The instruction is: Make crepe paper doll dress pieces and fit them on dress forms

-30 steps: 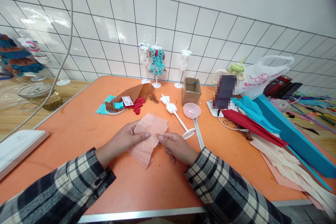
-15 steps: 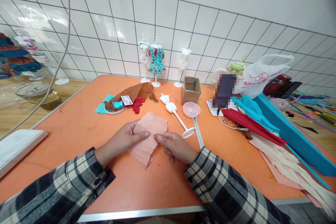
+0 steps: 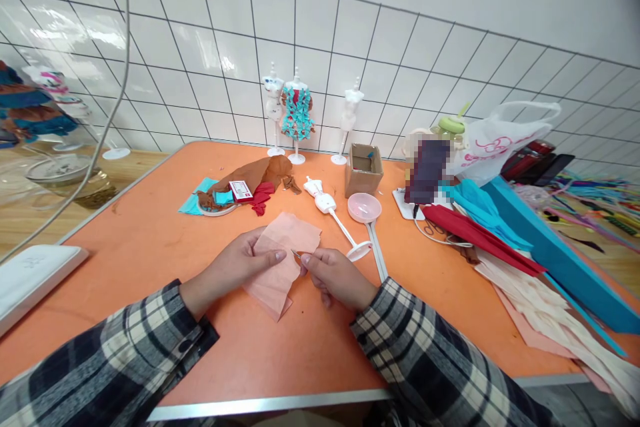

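Note:
My left hand [image 3: 249, 260] is closed on a thin, salmon-pink piece of fabric [image 3: 287, 230], with the thumb on top of it. The fabric is raised over the tabletop and its lower corner hangs down. At its right edge, my right hand [image 3: 340, 277] pinches a thin needle-like metal piece [image 3: 296, 254], whose tip points left toward the fabric. The rest of that piece is hidden in my fingers. Just beyond my right hand a small white mannequin [image 3: 326, 203] lies on its side on the orange table [image 3: 280, 373].
Behind are standing mannequins [image 3: 297, 113], a cardboard box [image 3: 364, 173] and a pink bowl [image 3: 365, 207]. Brown cloth [image 3: 255, 173] and a small red-white box [image 3: 241, 191] lie back left. On the right are a phone [image 3: 427, 170], folded cloths [image 3: 485, 240] and a plastic bag [image 3: 500, 143].
The needle-like piece has shifted slightly, and its tip shows a little higher beside my left thumb. Both hands keep nearly the same place and hold.

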Action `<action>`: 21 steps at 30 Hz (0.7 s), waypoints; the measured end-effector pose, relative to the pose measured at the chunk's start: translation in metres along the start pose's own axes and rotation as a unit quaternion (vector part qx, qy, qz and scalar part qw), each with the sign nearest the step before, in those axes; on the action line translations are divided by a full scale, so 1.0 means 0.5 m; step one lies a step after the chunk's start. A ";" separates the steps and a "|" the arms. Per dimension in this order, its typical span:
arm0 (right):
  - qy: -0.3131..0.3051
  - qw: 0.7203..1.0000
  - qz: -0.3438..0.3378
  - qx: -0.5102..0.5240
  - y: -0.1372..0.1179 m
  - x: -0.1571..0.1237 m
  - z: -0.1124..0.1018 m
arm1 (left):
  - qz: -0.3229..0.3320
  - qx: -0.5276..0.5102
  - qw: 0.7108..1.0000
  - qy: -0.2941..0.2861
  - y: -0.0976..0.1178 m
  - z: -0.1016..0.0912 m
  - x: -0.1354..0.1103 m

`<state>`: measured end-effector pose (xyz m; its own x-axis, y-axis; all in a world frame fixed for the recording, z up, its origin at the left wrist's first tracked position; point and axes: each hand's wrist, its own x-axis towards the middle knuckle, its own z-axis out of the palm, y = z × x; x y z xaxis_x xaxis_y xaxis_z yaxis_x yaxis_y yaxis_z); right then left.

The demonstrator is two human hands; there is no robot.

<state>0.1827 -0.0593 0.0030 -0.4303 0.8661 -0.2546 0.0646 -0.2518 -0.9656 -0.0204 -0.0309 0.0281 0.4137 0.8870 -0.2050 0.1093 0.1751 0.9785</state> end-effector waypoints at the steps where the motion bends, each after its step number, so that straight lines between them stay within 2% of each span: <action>1: 0.000 1.000 -0.001 -0.001 0.000 0.000 0.000 | -0.002 -0.001 1.000 0.002 0.001 0.001 0.000; 8: 0.001 0.999 0.020 -0.027 0.004 -0.001 0.002 | 0.006 -0.006 1.000 0.002 0.001 0.005 -0.001; 15: -0.011 1.000 -0.001 -0.024 0.011 0.003 0.000 | 0.023 0.022 0.999 -0.006 -0.010 0.004 0.001; 21: 0.010 0.999 0.001 -0.032 0.017 0.006 0.002 | 0.033 0.022 0.999 -0.005 -0.012 0.010 -0.001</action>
<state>0.1810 -0.0592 -0.0059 -0.4117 0.8743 -0.2569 0.1230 -0.2260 -0.9663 -0.0167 -0.0345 0.0223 0.4295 0.8922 -0.1396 0.1212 0.0962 0.9880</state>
